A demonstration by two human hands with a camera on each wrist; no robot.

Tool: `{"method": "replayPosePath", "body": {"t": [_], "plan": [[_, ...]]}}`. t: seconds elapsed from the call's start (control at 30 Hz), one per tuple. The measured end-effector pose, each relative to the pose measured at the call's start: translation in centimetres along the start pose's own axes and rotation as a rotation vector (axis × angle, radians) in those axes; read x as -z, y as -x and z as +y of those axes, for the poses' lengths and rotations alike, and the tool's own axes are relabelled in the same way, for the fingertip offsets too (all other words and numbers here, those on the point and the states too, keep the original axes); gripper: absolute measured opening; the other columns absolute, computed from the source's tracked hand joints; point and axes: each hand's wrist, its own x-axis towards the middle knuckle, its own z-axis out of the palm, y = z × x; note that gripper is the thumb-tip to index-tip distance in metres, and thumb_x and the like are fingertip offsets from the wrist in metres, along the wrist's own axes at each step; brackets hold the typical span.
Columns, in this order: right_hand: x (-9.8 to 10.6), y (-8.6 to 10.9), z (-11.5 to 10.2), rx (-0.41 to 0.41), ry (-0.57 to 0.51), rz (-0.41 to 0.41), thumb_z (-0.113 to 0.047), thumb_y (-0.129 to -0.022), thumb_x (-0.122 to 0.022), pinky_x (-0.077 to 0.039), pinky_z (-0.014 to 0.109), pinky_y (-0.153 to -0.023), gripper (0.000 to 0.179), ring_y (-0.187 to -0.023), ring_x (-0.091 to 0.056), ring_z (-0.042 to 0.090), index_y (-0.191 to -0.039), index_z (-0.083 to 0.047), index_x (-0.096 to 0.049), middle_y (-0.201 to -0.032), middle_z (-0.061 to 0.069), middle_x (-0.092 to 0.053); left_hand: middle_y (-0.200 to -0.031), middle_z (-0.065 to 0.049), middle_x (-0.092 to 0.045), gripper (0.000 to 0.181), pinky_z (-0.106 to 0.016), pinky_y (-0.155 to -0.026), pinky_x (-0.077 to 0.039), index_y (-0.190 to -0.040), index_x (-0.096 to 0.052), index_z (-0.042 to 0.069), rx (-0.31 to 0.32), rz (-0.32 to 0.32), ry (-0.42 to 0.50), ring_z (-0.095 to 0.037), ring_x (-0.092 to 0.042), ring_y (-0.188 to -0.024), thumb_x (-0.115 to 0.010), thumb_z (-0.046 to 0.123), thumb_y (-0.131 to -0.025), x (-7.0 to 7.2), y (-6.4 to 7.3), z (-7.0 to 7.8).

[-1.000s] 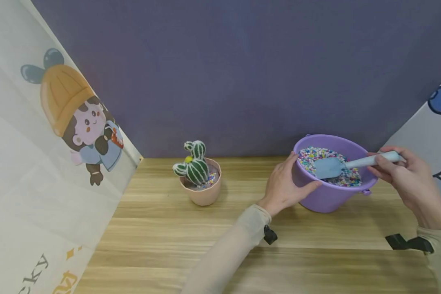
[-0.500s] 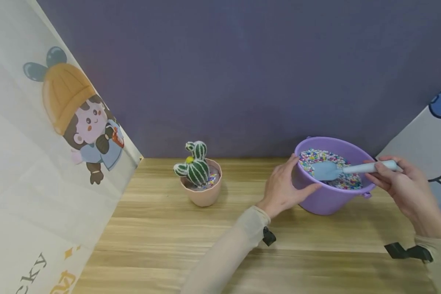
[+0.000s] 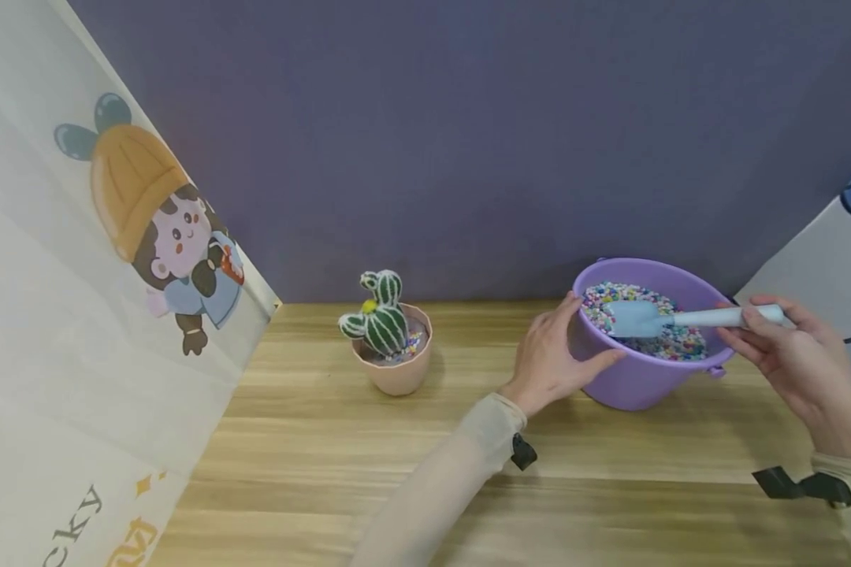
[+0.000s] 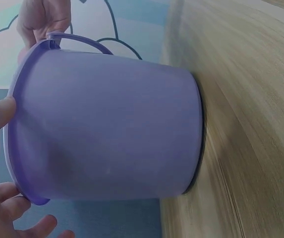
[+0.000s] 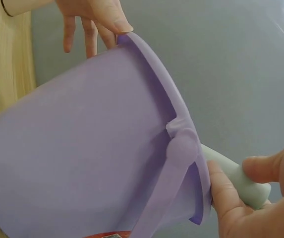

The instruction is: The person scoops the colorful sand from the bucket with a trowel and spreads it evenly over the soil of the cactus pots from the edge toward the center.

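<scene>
A purple bucket (image 3: 631, 386) holds many small coloured beads (image 3: 599, 296) and stands toward the right of the table. My left hand (image 3: 549, 358) grips its left rim, the thumb on the near edge and the fingers spread around the side. A pale blue trowel (image 3: 634, 319) is pinched by its handle between the thumb and fingers of my right hand (image 3: 801, 366), at the bucket's right rim. Its blade lies nearly level over the beads inside. The right wrist view shows the handle's end (image 5: 253, 191) sticking out past the rim; the blade is hidden there.
A green knitted cactus (image 3: 384, 327) sits in a pink pot (image 3: 397, 378) on the wooden table (image 3: 291, 472), left of the bucket. Behind runs a dark blue-grey wall (image 3: 432, 142). A white panel (image 3: 35, 315) with a cartoon figure borders the left side.
The trowel has shifted slightly left relative to the bucket, and its blade sits more level above the beads. My left hand keeps its grip on the rim. The whole view drifted slightly.
</scene>
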Motion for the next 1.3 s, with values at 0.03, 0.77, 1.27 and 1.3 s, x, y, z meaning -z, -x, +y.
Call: {"method": "replayPosePath", "body": {"t": [0.03,0.77,1.27,1.3], "plan": [[0.0,0.06,0.03,-0.001,-0.006,0.005,-0.001,-0.109,-0.051,-0.066,0.026,-0.082,0.015,-0.092,-0.08,0.017,-0.12,-0.009,-0.058,-0.103,0.005,-0.072,-0.175,0.014,-0.027,0.096,-0.043,-0.121,-0.046,-0.167,-0.035,0.028,0.002,-0.002,-0.002,-0.016,-0.044,-0.153,-0.068,0.075,-0.089,-0.06,0.03,-0.01],[0.27,0.22,0.74,0.046,-0.208,0.027,-0.001,-0.11,-0.046,-0.066,0.03,-0.088,0.012,-0.105,-0.08,0.021,-0.119,-0.006,-0.052,-0.114,0.011,-0.07,-0.175,0.017,-0.025,0.097,-0.042,-0.117,-0.049,-0.167,-0.035,0.029,-0.001,0.006,-0.025,-0.016,-0.047,-0.15,-0.068,0.077,-0.089,-0.12,-0.13,-0.26],[-0.1,0.6,0.12,0.038,-0.309,0.059,0.002,-0.11,-0.044,-0.066,0.034,-0.088,0.014,-0.103,-0.079,0.027,-0.118,-0.004,-0.054,-0.114,0.014,-0.068,-0.169,0.005,-0.044,0.091,-0.048,-0.121,-0.046,-0.164,-0.039,0.027,-0.005,0.031,0.028,-0.02,-0.047,-0.152,-0.07,0.072,-0.091,-0.06,-0.11,-0.64],[-0.17,0.65,0.06,0.039,-0.312,0.061,0.002,-0.11,-0.045,-0.066,0.034,-0.088,0.014,-0.103,-0.079,0.027,-0.118,-0.004,-0.055,-0.114,0.013,-0.068,-0.17,0.004,-0.043,0.091,-0.048,-0.122,-0.045,-0.164,-0.04,0.026,-0.006,0.034,0.032,-0.02,-0.046,-0.153,-0.069,0.071,-0.091,0.01,-0.03,-0.67]]}}
